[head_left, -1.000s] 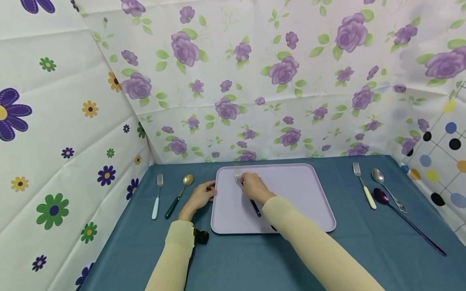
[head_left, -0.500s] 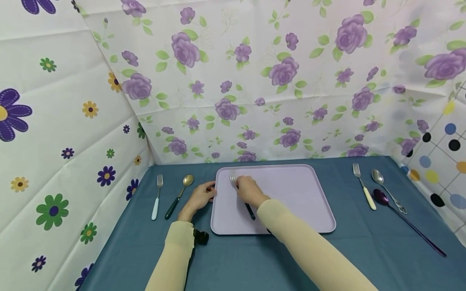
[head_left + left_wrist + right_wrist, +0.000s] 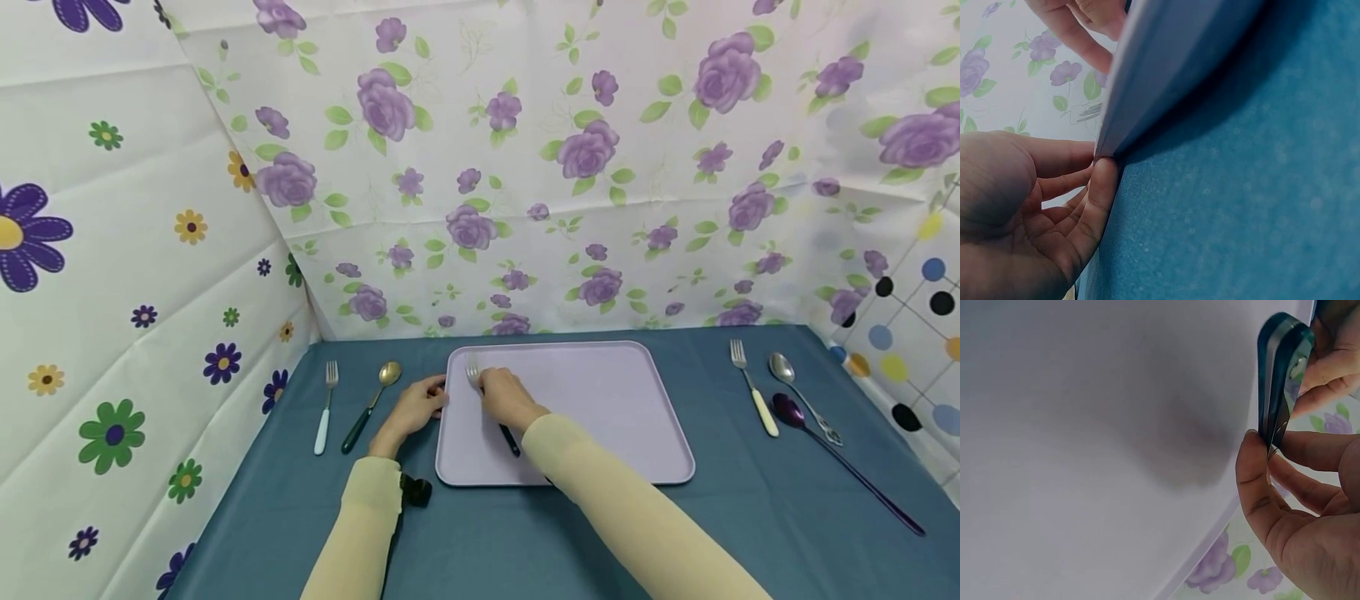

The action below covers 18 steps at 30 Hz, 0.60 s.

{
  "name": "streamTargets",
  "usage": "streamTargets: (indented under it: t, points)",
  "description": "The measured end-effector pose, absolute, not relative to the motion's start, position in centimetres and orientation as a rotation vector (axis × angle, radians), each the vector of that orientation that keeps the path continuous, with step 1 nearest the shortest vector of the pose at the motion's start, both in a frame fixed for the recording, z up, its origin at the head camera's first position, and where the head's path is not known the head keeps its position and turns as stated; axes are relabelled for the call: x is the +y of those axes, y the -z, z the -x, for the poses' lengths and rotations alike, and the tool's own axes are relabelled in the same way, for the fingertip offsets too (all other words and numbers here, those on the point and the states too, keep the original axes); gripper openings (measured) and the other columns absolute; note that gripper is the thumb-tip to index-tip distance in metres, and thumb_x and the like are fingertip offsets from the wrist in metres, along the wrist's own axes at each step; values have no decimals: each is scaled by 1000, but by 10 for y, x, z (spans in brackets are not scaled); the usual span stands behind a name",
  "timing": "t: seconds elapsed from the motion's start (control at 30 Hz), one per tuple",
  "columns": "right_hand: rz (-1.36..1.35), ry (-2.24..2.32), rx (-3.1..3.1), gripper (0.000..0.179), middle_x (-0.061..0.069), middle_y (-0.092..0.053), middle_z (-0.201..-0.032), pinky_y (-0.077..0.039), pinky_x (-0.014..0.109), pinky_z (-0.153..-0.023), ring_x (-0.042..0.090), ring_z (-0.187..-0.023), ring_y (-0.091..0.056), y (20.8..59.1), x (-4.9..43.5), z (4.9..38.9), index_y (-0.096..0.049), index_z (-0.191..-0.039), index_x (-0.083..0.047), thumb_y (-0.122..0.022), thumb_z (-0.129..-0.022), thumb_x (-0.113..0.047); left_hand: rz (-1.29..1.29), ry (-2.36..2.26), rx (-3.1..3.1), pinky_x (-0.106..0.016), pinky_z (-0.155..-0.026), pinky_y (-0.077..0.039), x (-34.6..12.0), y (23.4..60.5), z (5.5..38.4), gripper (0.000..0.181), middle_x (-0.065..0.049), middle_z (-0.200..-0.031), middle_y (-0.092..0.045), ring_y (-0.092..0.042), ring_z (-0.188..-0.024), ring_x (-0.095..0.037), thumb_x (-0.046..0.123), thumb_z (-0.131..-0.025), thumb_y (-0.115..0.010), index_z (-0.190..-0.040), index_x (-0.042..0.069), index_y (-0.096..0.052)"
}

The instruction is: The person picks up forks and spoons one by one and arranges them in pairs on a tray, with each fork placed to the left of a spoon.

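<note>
In the head view, a fork (image 3: 510,440) with a dark green handle slants over the left half of a pale lilac tray (image 3: 615,408). My right hand (image 3: 513,398) grips it near the middle, its tines pointing away toward the back left. The right wrist view shows thumb and fingers pinching the dark green handle (image 3: 1282,356) above the tray surface. At the tray's left side, my left hand (image 3: 417,405) holds the rim. Thumb and fingertip meet at that edge, close to the blue cloth, in the left wrist view (image 3: 1102,164).
Left of the tray lie a light-blue-handled fork (image 3: 323,417) and a gold spoon (image 3: 372,405) with a dark green handle. On the right are a cream-handled fork (image 3: 757,396), a silver spoon (image 3: 806,402) and a long purple spoon (image 3: 847,467). Floral cloth walls (image 3: 480,167) enclose the blue-covered table.
My right hand has moved left across the tray with the fork, bringing it nearer the tray's left side. The left hand stays at the rim.
</note>
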State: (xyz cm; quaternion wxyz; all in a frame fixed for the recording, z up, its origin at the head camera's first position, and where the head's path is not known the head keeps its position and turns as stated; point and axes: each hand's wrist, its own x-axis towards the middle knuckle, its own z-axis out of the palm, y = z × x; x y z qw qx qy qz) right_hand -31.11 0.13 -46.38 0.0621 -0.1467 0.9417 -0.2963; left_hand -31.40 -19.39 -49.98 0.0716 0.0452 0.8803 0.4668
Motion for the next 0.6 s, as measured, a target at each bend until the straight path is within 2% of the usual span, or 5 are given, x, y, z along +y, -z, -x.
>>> streamTargets:
  t: [0.6]
  points:
    - [490, 857, 2884, 21, 11, -65, -82, -54, 36, -64, 20, -70, -59, 471, -16, 310, -67, -79, -2, -60, -96, 7, -138, -1419, 2644, -34, -79, -61, -192, 496, 311, 47, -12, -103, -64, -66, -90, -20, 6, -104, -58, -150, -4, -52]
